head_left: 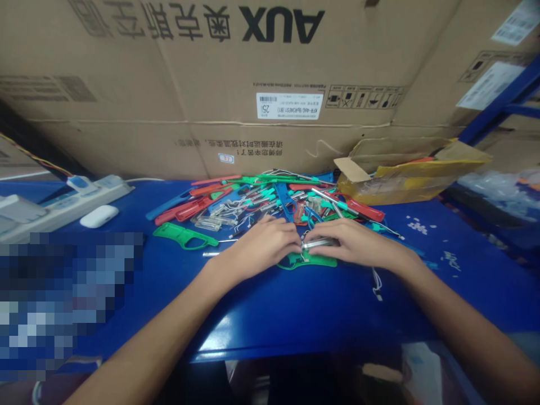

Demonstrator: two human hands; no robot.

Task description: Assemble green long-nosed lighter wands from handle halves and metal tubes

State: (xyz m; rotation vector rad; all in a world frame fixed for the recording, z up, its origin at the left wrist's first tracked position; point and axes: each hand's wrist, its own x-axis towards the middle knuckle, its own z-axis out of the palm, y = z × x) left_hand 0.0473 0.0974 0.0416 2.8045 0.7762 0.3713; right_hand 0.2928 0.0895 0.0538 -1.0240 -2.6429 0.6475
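Blue tabletop (291,309) is lying beneath; the right hand (352,239), half closed, is holding a silvery part (318,243) over a green shell (323,261); the left hand (272,241) is curling at the part's nine-o'clock end, grip unclear; coloured pieces (287,199) are heaping toward twelve; fitting seems underway, needing careful aligning.

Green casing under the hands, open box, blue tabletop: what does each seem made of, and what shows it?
Green casing: probably smooth moulded plastic, from its even colour and curved outline. Open box: cardboard, by its bent brown flaps, with shiny yellowish tape. Blue tabletop: glossy, with a bright reflection; painted metal or laminate, unclear which.
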